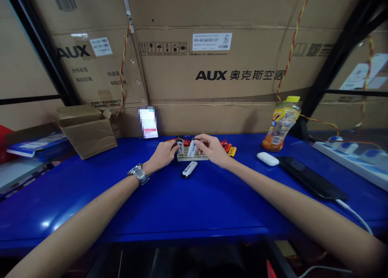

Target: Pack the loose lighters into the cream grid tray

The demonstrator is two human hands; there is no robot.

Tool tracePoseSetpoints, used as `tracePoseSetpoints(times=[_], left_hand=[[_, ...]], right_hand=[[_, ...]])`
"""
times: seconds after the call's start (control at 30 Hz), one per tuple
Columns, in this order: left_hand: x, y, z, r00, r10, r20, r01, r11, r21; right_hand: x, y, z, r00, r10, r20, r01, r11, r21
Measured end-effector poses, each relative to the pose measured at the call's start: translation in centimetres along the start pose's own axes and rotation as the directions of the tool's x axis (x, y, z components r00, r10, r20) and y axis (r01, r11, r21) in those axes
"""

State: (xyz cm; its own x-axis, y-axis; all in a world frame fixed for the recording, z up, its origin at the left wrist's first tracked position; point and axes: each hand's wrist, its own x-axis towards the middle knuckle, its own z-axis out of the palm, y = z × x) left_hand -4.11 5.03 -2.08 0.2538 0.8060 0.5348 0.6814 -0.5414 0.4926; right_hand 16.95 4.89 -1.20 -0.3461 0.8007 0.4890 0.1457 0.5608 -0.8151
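In the head view, noted left hand (pixel 163 153), with a metal watch (pixel 138 174) at the wrist, closed at the fingertips on first white piece (pixel 181 147) at the left end of a pale compartmented tray (pixel 191 159). Noted right hand (pixel 214 149) pinching the upper end of second white piece (pixel 192 149), tilted over the tray's compartments, between thumb and fingers. Could not determine whether seated in a compartment or clear of it at the lower end. Found third white piece (pixel 190 169), dark at the near end, lying on the blue table (pixel 206 205) in front of the tray, apart from both hands. Recorded red pieces (pixel 223 143) and a yellow piece (pixel 232 151) just to the right of the right hand. Sighted a lit screen (pixel 148 122), blurred in content, upright near the rear carton (pixel 242 100) marked AUX, with a brown box (pixel 89 132) farther left. On the right, logged a yellow-capped bottle (pixel 281 124), a white case (pixel 267 159), a black phone (pixel 312 177) with a white cable (pixel 354 215) attached, and a power strip (pixel 351 163) farther right.
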Motion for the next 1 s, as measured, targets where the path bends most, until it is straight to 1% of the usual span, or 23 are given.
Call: tracePoseSetpoints(times=[0.1,0.17,0.27,0.33,0.43,0.53,0.6,0.63,0.7,0.77,0.83,0.9,1.0], left_hand=[[-0.3,-0.6,-0.2,0.997,0.023,0.075,-0.027,0.998,0.049],[-0.5,-1.0,-0.3,0.990,0.031,0.134,-0.043,0.996,0.083],[-0.6,-1.5,-0.3,0.982,0.022,0.186,-0.048,0.989,0.138],[-0.6,-1.6,-0.2,0.981,0.011,0.194,-0.044,0.985,0.165],[-0.6,-1.6,-0.1,0.984,-0.010,0.177,-0.019,0.987,0.161],[-0.8,-1.4,-0.2,0.986,-0.021,0.167,-0.005,0.988,0.155],[-0.8,-1.3,-0.3,0.984,-0.026,0.175,-0.005,0.984,0.178],[-0.8,-1.3,-0.3,0.984,-0.031,0.177,-0.004,0.981,0.192],[-0.8,-1.3,-0.3,0.984,-0.034,0.175,-0.003,0.978,0.208],[-0.8,-1.3,-0.2,0.986,-0.031,0.162,-0.002,0.980,0.200],[-0.8,-1.4,-0.1,0.989,-0.031,0.143,0.007,0.986,0.169],[-0.9,-1.4,-0.1,0.991,-0.038,0.131,0.017,0.988,0.156],[-0.9,-1.3,-0.1,0.990,-0.031,0.140,0.001,0.978,0.209]], right_hand=[[1.0,-0.1,0.9,0.999,-0.022,0.043,0.023,0.999,-0.036],[1.6,-0.1,1.5,0.998,-0.042,0.048,0.046,0.995,-0.092],[2.2,0.1,2.1,0.995,-0.061,0.074,0.075,0.977,-0.201],[2.3,0.2,2.3,0.990,-0.089,0.113,0.118,0.951,-0.287],[2.0,0.0,2.4,0.972,-0.157,0.178,0.215,0.899,-0.382],[1.6,-0.2,2.4,0.958,-0.210,0.195,0.273,0.876,-0.398],[1.3,-0.4,2.0,0.952,-0.229,0.201,0.293,0.869,-0.399],[1.1,-0.5,1.8,0.946,-0.233,0.225,0.308,0.863,-0.401],[0.8,-0.9,1.0,0.913,-0.233,0.335,0.365,0.834,-0.414],[0.4,-1.4,0.4,0.852,-0.208,0.481,0.439,0.784,-0.439],[-0.2,-2.0,0.0,0.795,-0.159,0.585,0.493,0.731,-0.471],[-0.9,-2.5,0.0,0.768,-0.113,0.630,0.513,0.698,-0.500],[-1.5,-2.9,0.2,0.756,-0.088,0.649,0.514,0.694,-0.504]])
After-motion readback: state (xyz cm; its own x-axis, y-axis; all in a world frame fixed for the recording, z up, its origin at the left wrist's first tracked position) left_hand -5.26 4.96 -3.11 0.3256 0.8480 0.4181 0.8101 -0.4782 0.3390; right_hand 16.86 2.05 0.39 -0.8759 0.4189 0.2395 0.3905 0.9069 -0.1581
